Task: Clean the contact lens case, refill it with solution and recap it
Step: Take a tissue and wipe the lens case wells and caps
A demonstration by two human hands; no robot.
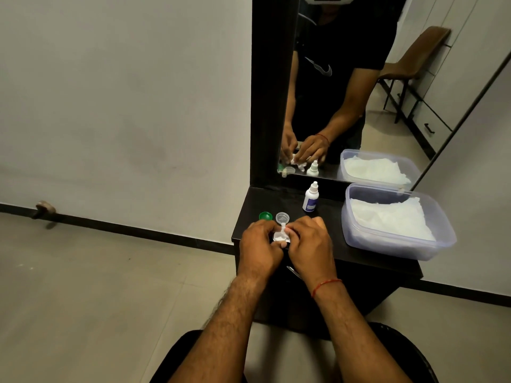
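Clear plastic contact lens case sits pinched between both hands above the front edge of the black bench. Left hand curls its fingers around the case's left side; right hand closes its fingers on a bit of white tissue pressed into a well. Just behind the case lie a green cap and a clear cap. Further behind stands a white solution bottle. Right of the case, a plastic tub holds tissues.
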